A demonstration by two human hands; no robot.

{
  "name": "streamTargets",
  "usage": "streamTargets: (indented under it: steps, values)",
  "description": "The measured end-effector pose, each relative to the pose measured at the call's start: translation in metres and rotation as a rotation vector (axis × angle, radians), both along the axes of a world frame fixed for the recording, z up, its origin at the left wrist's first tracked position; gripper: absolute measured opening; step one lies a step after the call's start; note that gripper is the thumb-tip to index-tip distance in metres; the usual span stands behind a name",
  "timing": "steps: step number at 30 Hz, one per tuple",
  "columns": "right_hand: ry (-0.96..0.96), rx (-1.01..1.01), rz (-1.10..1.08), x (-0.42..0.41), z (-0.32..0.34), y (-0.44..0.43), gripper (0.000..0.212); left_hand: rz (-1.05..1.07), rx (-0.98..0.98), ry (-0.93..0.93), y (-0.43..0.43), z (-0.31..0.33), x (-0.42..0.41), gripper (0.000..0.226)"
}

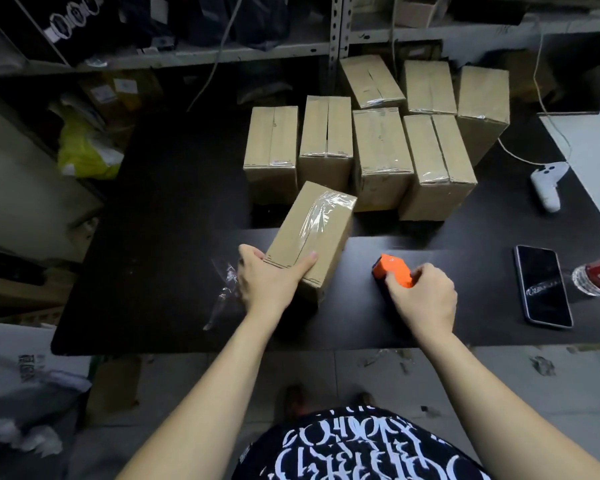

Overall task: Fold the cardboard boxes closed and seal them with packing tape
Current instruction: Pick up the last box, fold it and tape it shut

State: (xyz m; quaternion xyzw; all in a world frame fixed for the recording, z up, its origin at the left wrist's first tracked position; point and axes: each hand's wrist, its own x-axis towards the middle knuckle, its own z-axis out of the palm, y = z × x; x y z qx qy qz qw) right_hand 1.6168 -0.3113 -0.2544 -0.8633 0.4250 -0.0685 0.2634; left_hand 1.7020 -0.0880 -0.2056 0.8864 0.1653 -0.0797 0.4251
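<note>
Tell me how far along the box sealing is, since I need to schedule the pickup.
Done: seven boxes stand at the back of the table, with tape showing on most. In hand: the left hand grips a taped box; the right hand holds the orange tape dispenser. No open boxes are visible, so little seems left.

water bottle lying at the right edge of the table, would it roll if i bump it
Probably. The water bottle lies on its side on the smooth black table, so a nudge across its round body would likely roll it. It looks like thin clear plastic, so it may dent under a squeeze. The phone beside it might stop a roll that way.
</note>
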Motion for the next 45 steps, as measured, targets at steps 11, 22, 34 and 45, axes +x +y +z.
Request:
streamTargets:
  steps: [11,22,34,45]
  values:
    - [0.300,-0.096,0.202,-0.004,0.007,-0.009,0.041,-0.234,0.143,-0.018,-0.031,0.010,-0.017,0.046]
    - [-0.341,0.347,0.554,-0.007,0.068,-0.027,0.020,-0.737,-0.329,-0.222,-0.055,0.086,0.025,0.033]
    - [-0.379,0.291,0.711,-0.014,0.074,-0.028,0.024,-0.883,-0.397,-0.069,-0.056,0.115,0.044,0.022]
    - [-0.596,0.224,0.602,-0.016,0.067,-0.021,0.031,-0.732,-0.283,-0.444,-0.085,0.114,0.020,0.009]
